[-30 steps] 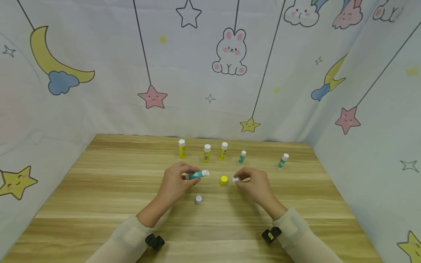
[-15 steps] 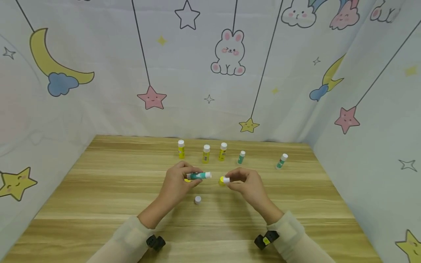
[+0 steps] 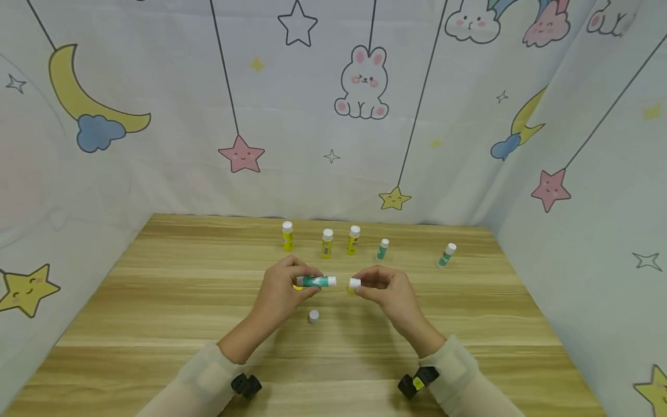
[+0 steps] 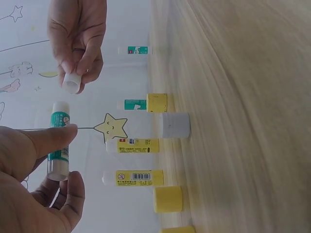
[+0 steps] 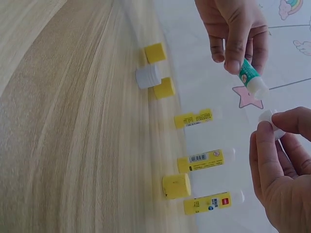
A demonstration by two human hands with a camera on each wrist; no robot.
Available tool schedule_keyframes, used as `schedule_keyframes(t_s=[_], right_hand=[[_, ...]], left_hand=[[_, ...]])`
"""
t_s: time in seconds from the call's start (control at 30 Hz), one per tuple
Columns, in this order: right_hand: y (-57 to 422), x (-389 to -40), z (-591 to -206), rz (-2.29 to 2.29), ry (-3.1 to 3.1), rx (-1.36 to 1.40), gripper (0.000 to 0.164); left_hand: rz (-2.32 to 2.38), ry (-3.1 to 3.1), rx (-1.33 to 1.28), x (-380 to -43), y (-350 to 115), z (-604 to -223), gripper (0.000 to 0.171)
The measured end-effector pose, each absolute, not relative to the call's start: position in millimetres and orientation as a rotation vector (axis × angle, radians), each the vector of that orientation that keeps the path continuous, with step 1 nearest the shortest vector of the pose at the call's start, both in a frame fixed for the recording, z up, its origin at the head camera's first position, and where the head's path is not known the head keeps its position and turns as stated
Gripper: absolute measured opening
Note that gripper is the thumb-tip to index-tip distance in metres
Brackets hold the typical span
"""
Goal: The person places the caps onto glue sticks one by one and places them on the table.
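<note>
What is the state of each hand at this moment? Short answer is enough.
Left hand: holding a green stick.
Right hand: holding a white cap.

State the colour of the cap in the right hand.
The cap is white; the left wrist view shows it best.

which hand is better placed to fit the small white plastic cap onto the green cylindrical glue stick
Likely the right hand: it pinches the white plastic cap, hollow end facing the green glue stick. The left hand holds that stick with its white end towards the cap, so could simply steady it.
</note>
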State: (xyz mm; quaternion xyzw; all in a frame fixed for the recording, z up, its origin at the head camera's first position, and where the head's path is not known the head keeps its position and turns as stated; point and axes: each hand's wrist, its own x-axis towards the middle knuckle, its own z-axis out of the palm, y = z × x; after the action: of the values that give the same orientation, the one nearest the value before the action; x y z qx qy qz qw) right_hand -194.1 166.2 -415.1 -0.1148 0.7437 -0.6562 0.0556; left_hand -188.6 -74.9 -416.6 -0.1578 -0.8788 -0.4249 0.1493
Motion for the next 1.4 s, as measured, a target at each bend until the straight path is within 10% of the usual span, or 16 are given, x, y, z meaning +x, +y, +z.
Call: schedule_keyframes(t_s=[1.4], right_hand=[[146.3, -188.3, -421.0, -1.989, 2.247, -0.364, 0.023]], left_hand=[[-1.229, -2.543, -0.539, -183.2, -69.7, -416.1, 0.023]])
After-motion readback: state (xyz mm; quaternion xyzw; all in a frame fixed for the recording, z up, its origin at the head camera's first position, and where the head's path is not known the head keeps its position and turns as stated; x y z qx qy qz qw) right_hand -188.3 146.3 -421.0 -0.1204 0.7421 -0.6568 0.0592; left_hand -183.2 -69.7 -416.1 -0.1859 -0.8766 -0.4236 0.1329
